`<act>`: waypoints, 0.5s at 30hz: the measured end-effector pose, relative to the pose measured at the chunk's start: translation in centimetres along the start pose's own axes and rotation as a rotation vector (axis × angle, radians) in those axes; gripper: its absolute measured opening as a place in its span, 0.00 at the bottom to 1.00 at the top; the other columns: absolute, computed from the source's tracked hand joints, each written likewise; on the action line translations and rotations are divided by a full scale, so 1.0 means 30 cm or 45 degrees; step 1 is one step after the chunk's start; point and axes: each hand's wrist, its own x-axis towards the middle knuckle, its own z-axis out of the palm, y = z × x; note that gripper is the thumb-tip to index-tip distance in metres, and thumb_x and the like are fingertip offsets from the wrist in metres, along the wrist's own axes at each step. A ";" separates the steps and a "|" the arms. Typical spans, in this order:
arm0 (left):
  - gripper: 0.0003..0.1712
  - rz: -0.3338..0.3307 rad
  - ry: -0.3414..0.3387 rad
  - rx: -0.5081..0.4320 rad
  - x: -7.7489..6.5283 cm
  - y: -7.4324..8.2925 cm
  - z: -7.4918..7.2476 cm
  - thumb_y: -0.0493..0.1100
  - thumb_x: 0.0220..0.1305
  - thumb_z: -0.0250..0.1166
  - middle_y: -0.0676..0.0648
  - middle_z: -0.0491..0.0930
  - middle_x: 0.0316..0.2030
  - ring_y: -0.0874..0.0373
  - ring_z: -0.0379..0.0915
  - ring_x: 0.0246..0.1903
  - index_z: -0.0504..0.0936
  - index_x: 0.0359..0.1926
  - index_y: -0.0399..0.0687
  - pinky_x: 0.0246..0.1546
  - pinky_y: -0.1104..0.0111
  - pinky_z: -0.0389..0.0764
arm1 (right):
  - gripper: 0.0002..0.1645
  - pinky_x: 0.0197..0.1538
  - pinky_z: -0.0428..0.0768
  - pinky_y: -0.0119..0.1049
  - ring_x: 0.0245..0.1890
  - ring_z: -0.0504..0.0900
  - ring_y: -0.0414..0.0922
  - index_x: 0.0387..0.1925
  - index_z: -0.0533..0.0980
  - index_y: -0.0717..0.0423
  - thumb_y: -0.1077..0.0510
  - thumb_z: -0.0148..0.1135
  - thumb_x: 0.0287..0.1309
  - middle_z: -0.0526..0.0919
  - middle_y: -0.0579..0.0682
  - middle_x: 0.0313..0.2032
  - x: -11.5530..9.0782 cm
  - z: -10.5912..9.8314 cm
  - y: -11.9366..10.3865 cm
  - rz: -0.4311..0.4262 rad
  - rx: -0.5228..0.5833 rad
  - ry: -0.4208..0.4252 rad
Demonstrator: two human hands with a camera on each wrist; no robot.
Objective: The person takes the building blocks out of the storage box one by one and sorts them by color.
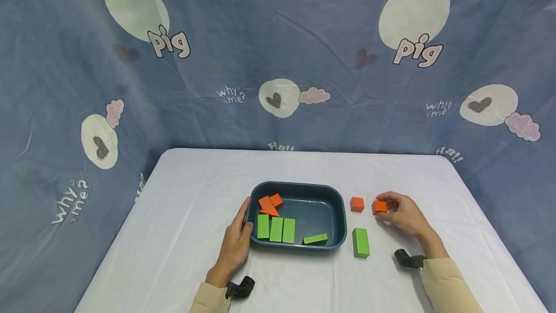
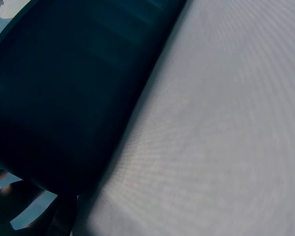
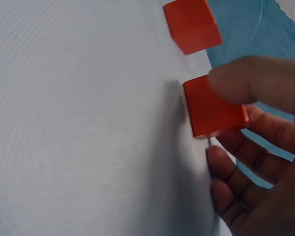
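Note:
My right hand (image 1: pixel 404 212) pinches an orange cube (image 1: pixel 379 207) between thumb and fingers. In the right wrist view the thumb lies over the top of this cube (image 3: pixel 211 110), fingers beneath its far side. A second orange cube (image 1: pixel 357 204) sits just left of it on the table. My left hand (image 1: pixel 234 245) rests against the left end of a dark blue tray (image 1: pixel 299 248), fingers stretched along its outer wall and the thumb at the rim. The tray end (image 2: pixel 64 108) fills much of the left wrist view.
Orange blocks (image 1: pixel 269 210), one triangular, lie in the tray's left part above three upright green blocks (image 1: pixel 276 229). Another green block (image 1: pixel 315 239) lies at its front right. Right of the tray, a green block (image 1: pixel 360 243) sits on the white-covered table (image 1: pixel 200 182). A patterned blue cloth (image 1: pixel 208 124) hangs behind.

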 end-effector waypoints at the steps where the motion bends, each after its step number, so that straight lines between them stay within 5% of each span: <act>1: 0.35 -0.004 -0.004 0.003 0.000 0.001 -0.001 0.23 0.69 0.49 0.32 0.63 0.72 0.39 0.58 0.72 0.58 0.76 0.31 0.65 0.85 0.52 | 0.28 0.42 0.76 0.37 0.39 0.78 0.49 0.55 0.79 0.64 0.62 0.76 0.50 0.84 0.56 0.44 -0.001 -0.002 -0.005 0.011 0.002 0.004; 3: 0.35 -0.008 -0.012 0.011 0.001 0.000 -0.003 0.23 0.69 0.49 0.32 0.63 0.72 0.39 0.57 0.72 0.58 0.76 0.31 0.65 0.85 0.52 | 0.32 0.46 0.78 0.41 0.43 0.79 0.52 0.58 0.78 0.63 0.59 0.77 0.52 0.83 0.58 0.48 -0.003 -0.006 -0.014 0.030 -0.007 0.014; 10: 0.38 0.018 -0.025 0.027 0.011 -0.157 0.012 0.27 0.72 0.51 0.42 0.62 0.75 0.49 0.56 0.74 0.57 0.80 0.46 0.67 0.82 0.51 | 0.35 0.54 0.76 0.53 0.53 0.78 0.57 0.64 0.74 0.62 0.57 0.74 0.56 0.79 0.61 0.59 0.001 -0.030 -0.056 0.000 0.006 0.049; 15: 0.38 0.027 -0.031 0.030 0.010 -0.162 0.013 0.28 0.73 0.51 0.42 0.61 0.75 0.49 0.55 0.74 0.56 0.80 0.48 0.68 0.81 0.50 | 0.34 0.55 0.74 0.54 0.54 0.78 0.58 0.64 0.74 0.62 0.58 0.74 0.56 0.79 0.62 0.59 0.013 -0.046 -0.108 -0.033 0.005 0.060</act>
